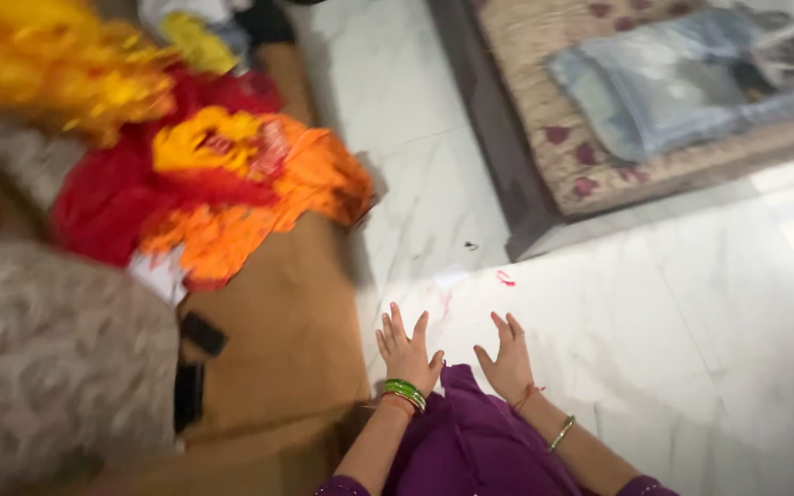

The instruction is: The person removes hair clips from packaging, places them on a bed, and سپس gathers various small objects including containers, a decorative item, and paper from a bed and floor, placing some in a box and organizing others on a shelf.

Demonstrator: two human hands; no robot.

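Note:
My left hand and my right hand are both held out low in front of me with fingers spread and nothing in them. They hover over the white marble floor, just past the edge of my purple garment. Green bangles ring my left wrist, and a thin bangle and a red thread are on my right. A heap of red, orange and yellow cloth lies on a brown sofa to the left, apart from both hands.
A grey patterned cushion lies on the sofa at lower left, with two small black objects beside it. A bed with a floral cover and a folded blue-grey cloth stands at upper right.

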